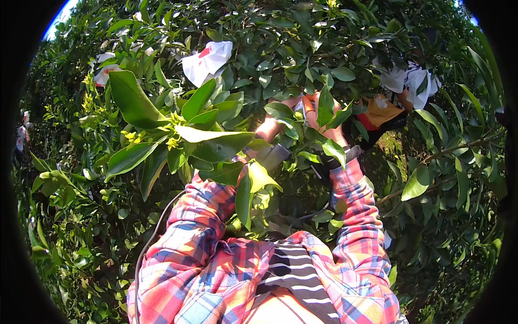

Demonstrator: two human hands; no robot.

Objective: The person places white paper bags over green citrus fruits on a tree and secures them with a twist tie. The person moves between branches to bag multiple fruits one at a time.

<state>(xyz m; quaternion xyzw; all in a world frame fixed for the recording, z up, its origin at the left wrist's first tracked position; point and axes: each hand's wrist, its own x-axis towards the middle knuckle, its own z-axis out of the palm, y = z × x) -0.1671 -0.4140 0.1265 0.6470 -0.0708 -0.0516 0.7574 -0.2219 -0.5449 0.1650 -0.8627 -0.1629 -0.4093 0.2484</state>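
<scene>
Both my hands are raised among the leaves of a citrus tree, side by side and close together. My left hand [285, 106] is partly covered by green leaves. Next to it, my right hand [321, 113] has its fingers bent inward, with leaves across its front. Between the hands shows a small orange piece [308, 104], too covered to name, and beside it a whitish scrap [298, 108]. Whether either hand grips these cannot be told. A grey band-like device [274, 157] sits near my left wrist, and a dark band [340, 157] circles my right wrist.
A leafy shoot [174, 129] juts up before my left forearm. White fruit-bag-like wraps [208, 60] hang in the foliage, with more white wraps [419, 85] at right. There, another person's hand [404, 100] shows beside a tan and red cloth item [380, 112]. A cable [151, 239] runs along my left sleeve.
</scene>
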